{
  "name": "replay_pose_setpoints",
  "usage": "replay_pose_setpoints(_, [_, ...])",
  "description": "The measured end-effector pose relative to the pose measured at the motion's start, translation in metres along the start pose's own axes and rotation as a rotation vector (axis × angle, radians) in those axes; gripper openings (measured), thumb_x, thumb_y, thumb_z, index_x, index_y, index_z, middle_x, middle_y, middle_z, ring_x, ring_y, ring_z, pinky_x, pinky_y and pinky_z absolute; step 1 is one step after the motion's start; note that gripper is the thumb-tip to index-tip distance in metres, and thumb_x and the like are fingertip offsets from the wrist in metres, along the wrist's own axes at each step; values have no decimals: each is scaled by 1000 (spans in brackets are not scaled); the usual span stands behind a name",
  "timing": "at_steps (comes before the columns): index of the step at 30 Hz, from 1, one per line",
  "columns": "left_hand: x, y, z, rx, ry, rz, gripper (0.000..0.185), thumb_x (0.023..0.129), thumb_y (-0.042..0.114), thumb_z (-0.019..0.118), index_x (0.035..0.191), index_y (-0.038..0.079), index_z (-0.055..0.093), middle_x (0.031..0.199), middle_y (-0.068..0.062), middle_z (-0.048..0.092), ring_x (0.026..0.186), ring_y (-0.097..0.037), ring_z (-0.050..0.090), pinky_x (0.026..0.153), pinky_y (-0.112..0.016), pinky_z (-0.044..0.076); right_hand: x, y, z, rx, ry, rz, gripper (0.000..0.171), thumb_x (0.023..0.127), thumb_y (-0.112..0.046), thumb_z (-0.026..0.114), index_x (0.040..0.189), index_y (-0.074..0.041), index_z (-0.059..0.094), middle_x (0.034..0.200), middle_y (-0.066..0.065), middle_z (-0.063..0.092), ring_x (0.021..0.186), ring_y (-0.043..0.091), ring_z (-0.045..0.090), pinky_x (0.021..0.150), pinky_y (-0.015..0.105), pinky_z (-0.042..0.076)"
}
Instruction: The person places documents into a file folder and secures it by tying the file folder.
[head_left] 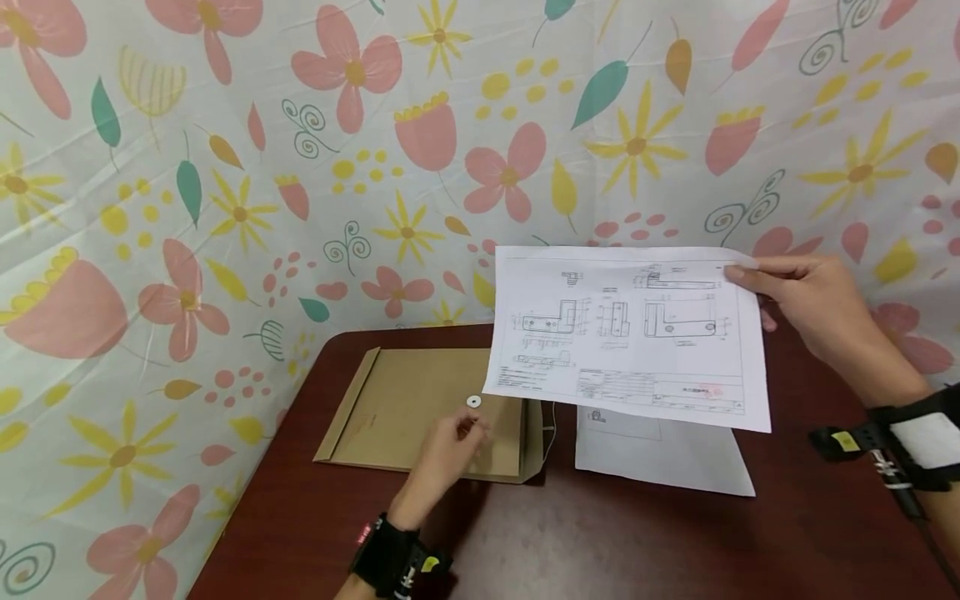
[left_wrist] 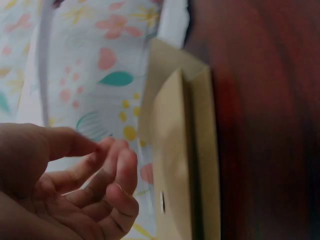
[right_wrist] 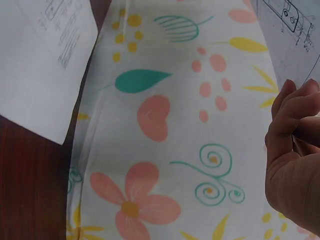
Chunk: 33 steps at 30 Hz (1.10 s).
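My right hand (head_left: 813, 300) pinches the right edge of a printed drawing sheet (head_left: 555, 337), thumb in front and fingers behind. The sheet shows line drawings of L-shaped parts, and it is raised above the table. In the right wrist view the same hand (right_wrist: 295, 145) sits at the right edge. My left hand (head_left: 447, 450) hovers over a brown paper document envelope (head_left: 420, 400) that lies on the table. Its fingers are loosely bent with nothing between them, as the left wrist view of the hand (left_wrist: 85, 185) also shows. A white round button (head_left: 473, 402) is on the envelope.
A second printed sheet (head_left: 667, 450) lies on the dark reddish table (head_left: 600, 533), partly hidden by the raised one. A thin string (head_left: 553, 429) hangs at the envelope's right end. Behind the table stands a flower-patterned cloth (head_left: 420, 208).
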<state>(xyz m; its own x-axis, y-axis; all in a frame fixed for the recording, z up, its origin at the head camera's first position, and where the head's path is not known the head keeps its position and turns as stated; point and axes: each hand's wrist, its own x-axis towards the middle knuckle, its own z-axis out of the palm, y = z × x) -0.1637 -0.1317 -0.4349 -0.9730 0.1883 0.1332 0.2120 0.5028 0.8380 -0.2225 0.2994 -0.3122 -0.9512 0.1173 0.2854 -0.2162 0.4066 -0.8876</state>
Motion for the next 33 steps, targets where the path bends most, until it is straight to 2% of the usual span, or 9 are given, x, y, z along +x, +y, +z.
replay_pose_setpoints(7, [-3, 5, 33, 434, 4, 174, 9, 92, 17, 70, 98, 14, 76, 91, -2, 63, 78, -8, 54, 65, -18, 45, -4, 11, -8, -31, 44, 26, 15, 90, -30, 73, 101, -40, 74, 66, -22, 65, 42, 16, 48, 44, 30, 33])
replay_pose_setpoints(12, [-5, 6, 51, 725, 80, 281, 10, 88, 29, 75, 94, 23, 80, 92, -1, 59, 89, -14, 47, 76, -24, 43, -4, 21, -10, -66, 36, 33, 25, 91, -33, 72, 115, -27, 72, 65, -22, 65, 43, 18, 49, 45, 30, 34])
replay_pose_setpoints(15, [-5, 7, 61, 877, 142, 293, 14, 85, 36, 77, 94, 25, 81, 100, -3, 59, 97, -17, 46, 80, -28, 40, -5, 27, -10, -91, 30, 47, 38, 92, -34, 70, 125, -15, 68, 66, -25, 64, 46, 17, 51, 47, 29, 35])
replay_pose_setpoints(17, [-5, 8, 66, 949, 176, 294, 16, 85, 37, 77, 92, 24, 81, 108, -4, 59, 102, -19, 47, 78, -31, 37, -6, 30, -11, -83, 31, 67, 35, 92, -34, 70, 123, -18, 70, 67, -26, 64, 46, 17, 51, 46, 28, 36])
replay_pose_setpoints(22, [-4, 13, 75, 1043, 237, 321, 15, 87, 31, 74, 80, 18, 76, 113, -4, 62, 104, -20, 50, 73, -35, 30, -6, 35, -10, -50, 39, 104, 11, 90, -38, 71, 99, -44, 69, 65, -25, 64, 45, 17, 51, 45, 28, 38])
replay_pose_setpoints(26, [-4, 19, 77, 1058, 199, 297, 22, 85, 28, 75, 67, 16, 69, 111, -6, 62, 102, -20, 49, 75, -38, 29, -6, 37, -11, -73, 43, 105, 14, 91, -39, 70, 89, -51, 64, 64, -25, 62, 45, 17, 51, 47, 28, 38])
replay_pose_setpoints(29, [-4, 24, 78, 1082, 138, 243, 28, 83, 30, 76, 60, 16, 67, 116, -8, 61, 110, -22, 48, 78, -41, 30, -7, 39, -11, -79, 40, 103, 12, 91, -39, 70, 90, -49, 64, 64, -23, 62, 45, 18, 51, 47, 28, 38])
replay_pose_setpoints(31, [-4, 26, 78, 1097, 92, 205, 28, 81, 29, 77, 58, 15, 68, 125, -13, 60, 121, -26, 46, 82, -45, 32, -7, 41, -10, -93, 36, 102, 7, 92, -40, 69, 99, -41, 67, 65, -22, 62, 46, 18, 51, 47, 29, 38])
replay_pose_setpoints(33, [-4, 28, 78, 1113, 45, 165, 28, 82, 28, 77, 59, 15, 69, 134, -17, 56, 133, -31, 42, 91, -51, 36, -7, 43, -10, -102, 34, 105, 20, 92, -41, 68, 108, -29, 69, 65, -21, 62, 46, 19, 51, 47, 29, 38])
